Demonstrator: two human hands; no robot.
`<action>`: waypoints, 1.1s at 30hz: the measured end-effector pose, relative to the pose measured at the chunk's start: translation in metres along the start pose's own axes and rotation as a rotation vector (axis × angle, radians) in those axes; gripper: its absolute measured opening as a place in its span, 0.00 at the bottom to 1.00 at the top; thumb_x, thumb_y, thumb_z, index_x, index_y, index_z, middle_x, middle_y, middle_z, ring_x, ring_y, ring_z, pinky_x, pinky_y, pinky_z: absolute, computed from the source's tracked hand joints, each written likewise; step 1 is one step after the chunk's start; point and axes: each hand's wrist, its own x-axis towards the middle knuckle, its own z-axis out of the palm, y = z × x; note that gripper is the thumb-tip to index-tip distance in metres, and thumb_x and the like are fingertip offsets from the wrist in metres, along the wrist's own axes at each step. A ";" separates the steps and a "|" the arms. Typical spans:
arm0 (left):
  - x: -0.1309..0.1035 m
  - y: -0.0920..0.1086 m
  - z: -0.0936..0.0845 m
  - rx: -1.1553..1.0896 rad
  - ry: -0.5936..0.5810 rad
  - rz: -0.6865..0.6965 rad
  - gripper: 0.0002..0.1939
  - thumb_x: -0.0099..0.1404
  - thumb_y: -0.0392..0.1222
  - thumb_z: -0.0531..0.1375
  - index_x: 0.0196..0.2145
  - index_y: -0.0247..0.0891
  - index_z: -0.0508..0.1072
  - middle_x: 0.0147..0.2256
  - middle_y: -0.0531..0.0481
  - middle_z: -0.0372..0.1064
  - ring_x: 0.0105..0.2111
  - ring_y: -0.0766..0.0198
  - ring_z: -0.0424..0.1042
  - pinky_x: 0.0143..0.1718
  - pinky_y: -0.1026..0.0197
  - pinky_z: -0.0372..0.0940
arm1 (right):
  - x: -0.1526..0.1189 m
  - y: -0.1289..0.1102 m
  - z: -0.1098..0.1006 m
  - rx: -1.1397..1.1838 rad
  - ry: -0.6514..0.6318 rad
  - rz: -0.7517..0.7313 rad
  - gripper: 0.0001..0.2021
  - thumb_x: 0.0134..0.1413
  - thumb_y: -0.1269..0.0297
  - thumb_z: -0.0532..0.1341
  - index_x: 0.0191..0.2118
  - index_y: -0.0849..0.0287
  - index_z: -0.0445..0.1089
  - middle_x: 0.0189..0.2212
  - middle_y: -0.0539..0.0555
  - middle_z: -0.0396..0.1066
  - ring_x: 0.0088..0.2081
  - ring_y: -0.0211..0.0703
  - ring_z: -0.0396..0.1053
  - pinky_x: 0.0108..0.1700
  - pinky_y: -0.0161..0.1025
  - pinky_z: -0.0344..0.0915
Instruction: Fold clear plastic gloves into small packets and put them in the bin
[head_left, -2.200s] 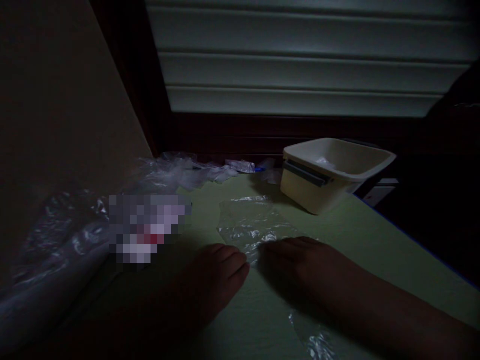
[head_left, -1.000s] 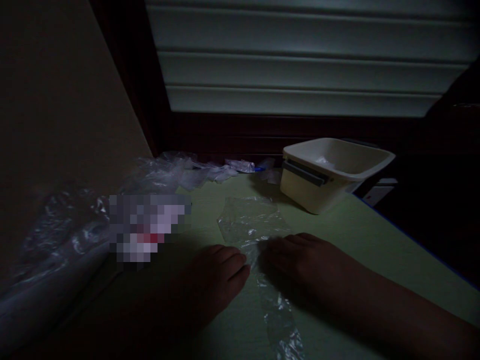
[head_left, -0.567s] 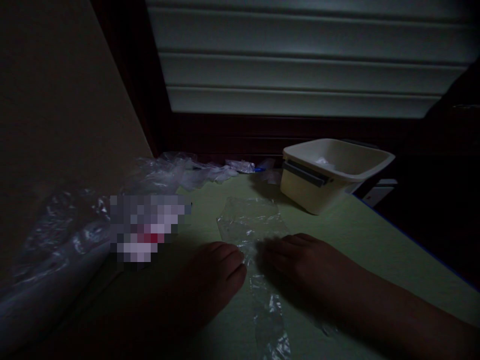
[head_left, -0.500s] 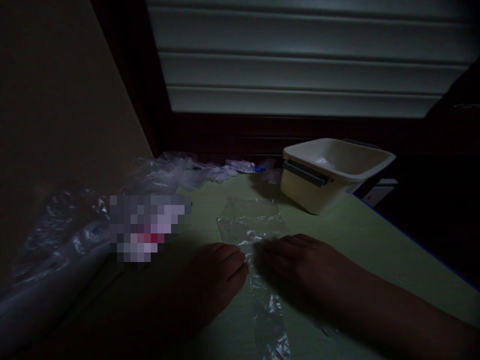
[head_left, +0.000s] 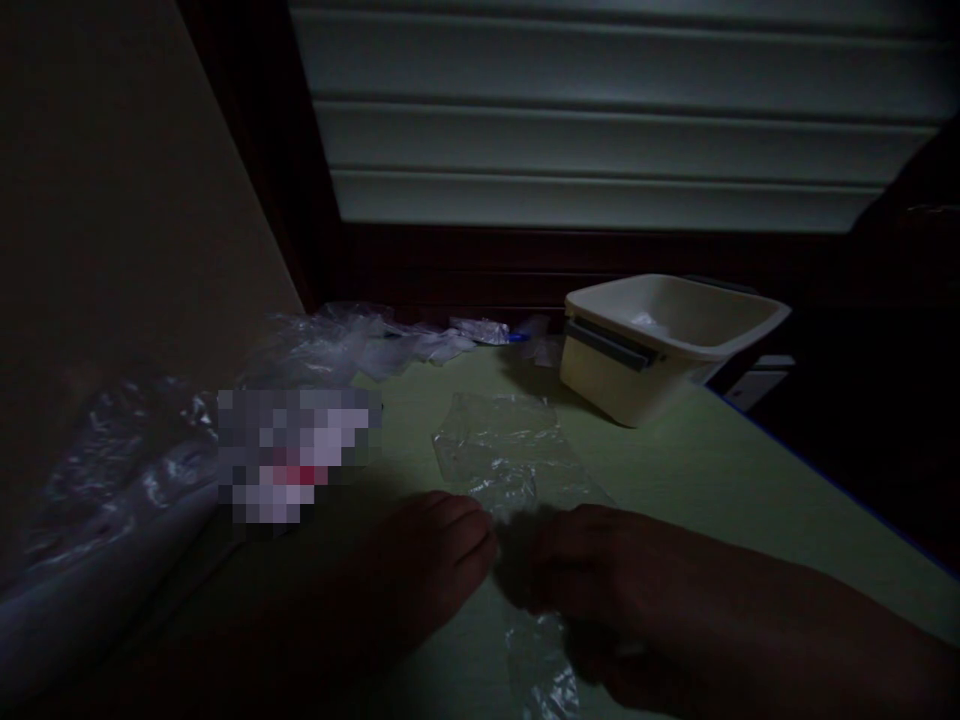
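Observation:
A clear plastic bag (head_left: 502, 440) lies flat on the green table top (head_left: 705, 460), running from mid-table toward me. My left hand (head_left: 442, 550) rests at the bag's left edge, its fingers curled together; what they hold, if anything, is too dark to tell. Over the bag's right side is my right hand (head_left: 600, 580), with its fingers bent down and the thumb apart below them. Nothing shows between that thumb and the fingers. The middle of the bag is partly hidden by both hands and their shadow.
A cream bin (head_left: 615, 385) with grey handles stands at the back right, some clear plastic inside. Crumpled clear plastic (head_left: 322, 345) lines the back left edge. A blurred-out item (head_left: 300, 455) and more plastic (head_left: 127, 470) lie at left. A louvred panel rises behind.
My right hand has moved down toward me, and its thumb now shows apart from the fingers. More of the bag's upper right part is uncovered. My left hand has hardly moved.

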 end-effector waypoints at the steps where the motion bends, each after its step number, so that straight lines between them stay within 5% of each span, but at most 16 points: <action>1: 0.000 0.000 0.000 0.006 0.004 -0.004 0.13 0.72 0.34 0.46 0.36 0.35 0.69 0.35 0.47 0.68 0.36 0.61 0.67 0.40 0.60 0.64 | 0.000 0.000 -0.001 0.011 -0.016 0.003 0.17 0.49 0.78 0.61 0.45 0.57 0.71 0.42 0.53 0.72 0.46 0.42 0.68 0.49 0.37 0.62; 10: 0.001 0.000 -0.001 -0.017 -0.022 -0.008 0.12 0.72 0.33 0.47 0.36 0.34 0.69 0.34 0.48 0.68 0.35 0.62 0.67 0.39 0.60 0.63 | 0.001 -0.003 0.000 0.003 -0.010 -0.009 0.18 0.49 0.78 0.61 0.47 0.58 0.70 0.42 0.55 0.71 0.48 0.44 0.67 0.50 0.37 0.62; 16: 0.001 0.001 -0.002 -0.011 -0.010 -0.012 0.12 0.71 0.32 0.48 0.35 0.35 0.69 0.35 0.48 0.69 0.36 0.62 0.67 0.40 0.60 0.63 | 0.004 0.001 0.006 -0.046 0.012 -0.001 0.10 0.52 0.78 0.60 0.40 0.59 0.69 0.40 0.51 0.72 0.43 0.39 0.68 0.48 0.34 0.61; 33: 0.000 0.000 0.002 0.044 0.021 0.022 0.12 0.71 0.31 0.48 0.33 0.35 0.69 0.35 0.47 0.69 0.37 0.61 0.68 0.40 0.60 0.63 | 0.010 0.021 0.017 -0.276 0.101 -0.044 0.14 0.53 0.81 0.59 0.43 0.59 0.68 0.37 0.52 0.71 0.37 0.41 0.68 0.40 0.37 0.63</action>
